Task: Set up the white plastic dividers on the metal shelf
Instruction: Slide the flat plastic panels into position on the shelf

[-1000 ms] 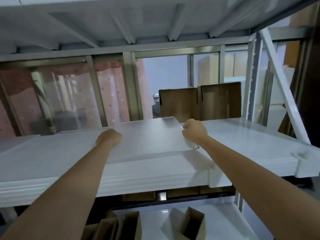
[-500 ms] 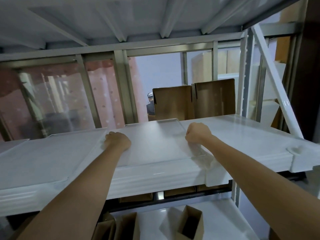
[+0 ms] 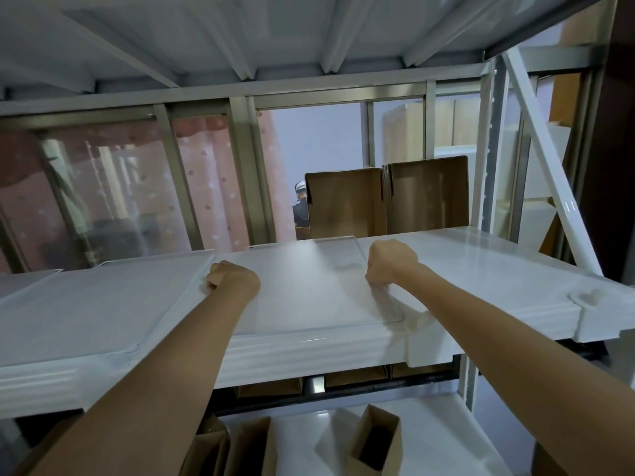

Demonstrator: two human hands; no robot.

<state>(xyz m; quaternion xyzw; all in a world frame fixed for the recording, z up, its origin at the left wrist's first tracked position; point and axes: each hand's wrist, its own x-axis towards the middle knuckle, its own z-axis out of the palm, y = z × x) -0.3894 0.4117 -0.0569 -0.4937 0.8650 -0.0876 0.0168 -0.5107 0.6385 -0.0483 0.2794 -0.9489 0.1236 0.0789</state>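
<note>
I have both hands fisted on one white divider (image 3: 302, 286) lying flat at the metal shelf's (image 3: 498, 286) front edge: left hand (image 3: 231, 279) on its left edge, right hand (image 3: 391, 266) on its right, likely to square it. Thin translucent sheet, rounded corners; a second sheet (image 3: 96, 310) adjoins left.

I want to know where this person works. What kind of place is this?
Probably a storeroom or small warehouse. A white metal shelf fills the view, brown cardboard boxes stand behind it, and more open boxes sit on the level below. The left hand and right hand rest on a white plastic divider.
</note>
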